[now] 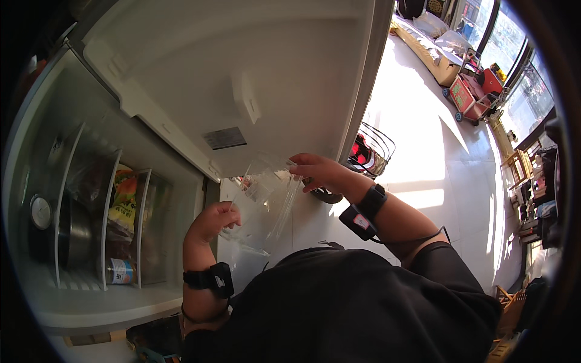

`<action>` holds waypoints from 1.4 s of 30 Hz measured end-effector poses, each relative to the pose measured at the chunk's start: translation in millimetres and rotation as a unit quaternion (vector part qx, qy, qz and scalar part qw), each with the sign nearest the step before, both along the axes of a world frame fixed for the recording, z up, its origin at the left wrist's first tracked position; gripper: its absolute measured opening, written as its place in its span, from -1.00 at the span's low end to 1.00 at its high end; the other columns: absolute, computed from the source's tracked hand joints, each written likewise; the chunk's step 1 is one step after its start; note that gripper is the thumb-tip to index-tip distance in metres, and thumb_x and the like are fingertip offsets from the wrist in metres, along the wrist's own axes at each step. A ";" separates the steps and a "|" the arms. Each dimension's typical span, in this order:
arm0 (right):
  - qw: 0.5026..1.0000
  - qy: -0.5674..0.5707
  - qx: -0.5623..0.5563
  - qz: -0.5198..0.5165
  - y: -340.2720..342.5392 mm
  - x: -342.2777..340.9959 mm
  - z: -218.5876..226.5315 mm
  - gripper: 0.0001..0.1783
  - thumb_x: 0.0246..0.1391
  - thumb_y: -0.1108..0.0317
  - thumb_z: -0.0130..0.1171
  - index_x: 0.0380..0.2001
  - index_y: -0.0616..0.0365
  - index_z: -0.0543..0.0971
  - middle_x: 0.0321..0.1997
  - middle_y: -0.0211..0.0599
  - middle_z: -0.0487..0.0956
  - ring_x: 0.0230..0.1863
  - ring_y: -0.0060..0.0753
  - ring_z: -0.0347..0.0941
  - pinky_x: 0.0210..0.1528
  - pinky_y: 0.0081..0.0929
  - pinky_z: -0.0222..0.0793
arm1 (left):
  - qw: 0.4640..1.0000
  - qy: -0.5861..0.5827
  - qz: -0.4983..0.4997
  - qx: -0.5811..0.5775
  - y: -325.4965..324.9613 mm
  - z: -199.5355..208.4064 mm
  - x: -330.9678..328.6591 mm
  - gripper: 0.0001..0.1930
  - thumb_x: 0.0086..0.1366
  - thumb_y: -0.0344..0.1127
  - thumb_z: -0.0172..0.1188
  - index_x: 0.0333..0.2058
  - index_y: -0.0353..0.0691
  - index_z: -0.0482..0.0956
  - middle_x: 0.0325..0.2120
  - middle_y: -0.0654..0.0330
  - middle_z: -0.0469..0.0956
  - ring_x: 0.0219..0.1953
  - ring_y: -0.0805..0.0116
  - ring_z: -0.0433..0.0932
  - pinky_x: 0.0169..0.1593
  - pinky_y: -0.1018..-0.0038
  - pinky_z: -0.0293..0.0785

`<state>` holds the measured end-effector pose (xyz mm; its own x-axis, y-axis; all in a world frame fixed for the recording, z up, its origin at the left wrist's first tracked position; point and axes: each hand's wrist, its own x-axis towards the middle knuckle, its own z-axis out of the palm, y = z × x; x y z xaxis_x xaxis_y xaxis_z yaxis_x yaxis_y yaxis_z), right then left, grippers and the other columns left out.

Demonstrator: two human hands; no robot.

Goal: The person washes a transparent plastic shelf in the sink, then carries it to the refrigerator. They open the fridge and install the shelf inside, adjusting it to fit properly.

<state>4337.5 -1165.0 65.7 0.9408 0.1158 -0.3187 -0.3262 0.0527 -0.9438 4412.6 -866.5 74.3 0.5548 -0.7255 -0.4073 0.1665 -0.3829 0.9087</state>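
Observation:
A clear plastic bin or tray (261,196), like a refrigerator door rack, is held between my two hands in front of my body. My left hand (212,222) is closed on its near left edge, fingers curled. At the far right edge my right hand (321,172) grips it between thumb and fingers. The bin is tilted, and its see-through walls make its exact shape hard to tell. Just beyond it stands the open white refrigerator door (181,72), with bare moulded ledges and a dark label (225,138) on its inner face.
To my left the open refrigerator compartment (181,181) has white-edged shelves holding a steel pot (75,233), a yellow-green package (123,206) and a can (121,271). Past the door's edge sits a wire-framed red item (366,151). A red cart (472,97) stands by the windows.

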 end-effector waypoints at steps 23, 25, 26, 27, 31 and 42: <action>0.978 -0.033 0.047 -0.199 -48.8 -20.3 64.0 -0.51 0.19 0.04 -0.18 0.01 0.21 0.22 -0.31 -0.19 0.42 -0.26 -0.31 0.42 -0.27 -0.30 0.49 | 0.992 0.025 0.018 -0.119 -55.4 -13.8 38.5 -0.14 0.04 0.51 -0.29 -0.37 -0.31 0.54 -0.56 0.24 0.49 -0.57 0.61 0.28 -0.55 0.72 0.06; 0.974 -0.042 0.051 -0.218 -44.0 -19.8 65.1 -0.49 0.17 0.01 -0.16 -0.01 0.22 0.24 -0.32 -0.19 0.41 -0.31 -0.32 0.42 -0.31 -0.35 0.50 | 0.991 -0.022 0.004 -0.133 -61.4 -11.7 34.7 -0.16 0.02 0.49 -0.20 -0.31 -0.32 0.54 -0.56 0.27 0.46 -0.56 0.63 0.26 -0.54 0.73 0.05; 0.970 -0.033 0.058 -0.234 -41.8 -19.9 66.1 -0.48 0.17 0.00 -0.16 -0.01 0.22 0.23 -0.31 -0.19 0.40 -0.31 -0.31 0.42 -0.31 -0.35 0.50 | 0.990 -0.036 0.006 -0.140 -65.2 -8.9 33.4 -0.17 0.02 0.48 -0.15 -0.29 -0.32 0.53 -0.56 0.29 0.44 -0.56 0.64 0.24 -0.53 0.73 0.05; 0.967 -0.030 0.067 -0.244 -40.2 -19.6 67.3 -0.47 0.17 -0.01 -0.16 0.00 0.23 0.22 -0.31 -0.20 0.40 -0.31 -0.30 0.41 -0.31 -0.35 0.50 | 0.987 -0.052 0.005 -0.153 -69.2 -5.7 32.6 -0.19 0.02 0.46 -0.10 -0.26 -0.32 0.53 -0.56 0.31 0.43 -0.56 0.65 0.23 -0.53 0.73 0.05; 0.966 -0.017 0.079 -0.245 -42.0 -21.2 73.9 -0.36 0.14 -0.11 -0.17 0.05 0.23 0.19 -0.20 -0.06 0.36 -0.22 -0.15 0.39 -0.21 -0.25 0.45 | 0.988 -0.019 0.026 -0.154 -77.8 11.8 30.7 -0.25 0.05 0.39 -0.03 -0.23 -0.31 0.53 -0.55 0.33 0.42 -0.56 0.67 0.22 -0.52 0.73 0.06; 0.960 -0.050 0.099 -0.258 -43.1 -29.5 74.9 -0.26 0.10 -0.26 -0.26 0.07 0.19 0.17 -0.13 -0.04 0.31 -0.14 -0.11 0.34 -0.14 -0.21 0.38 | 0.978 0.060 0.120 -0.160 -96.7 30.8 26.6 -0.39 0.13 0.32 -0.06 -0.42 -0.22 0.52 -0.54 0.27 0.49 -0.57 0.65 0.29 -0.53 0.73 0.13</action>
